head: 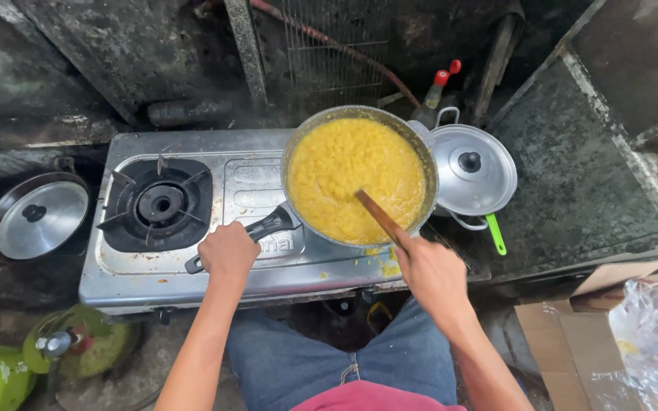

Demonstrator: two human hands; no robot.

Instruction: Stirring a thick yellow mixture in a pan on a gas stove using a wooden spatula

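Fingers of left hand [228,251] wrap the black pan handle [257,232]; right hand [429,270] grips a wooden spatula [378,215]. Pan [292,152] brims with thick, lumpy yellow mash [344,175] on the steel stove [192,274].

A pan [359,179] of yellow mash is held on the steel stove [192,266] by its black handle [257,232], gripped in the left hand [228,251]. A wooden spatula [378,217] is held in the mash by the right hand [429,270].

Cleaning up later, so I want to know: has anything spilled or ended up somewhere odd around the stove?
Yes. Bits of yellow mash lie spilled on the steel stove top, just below the pan near the right hand. Nothing else looks displaced.
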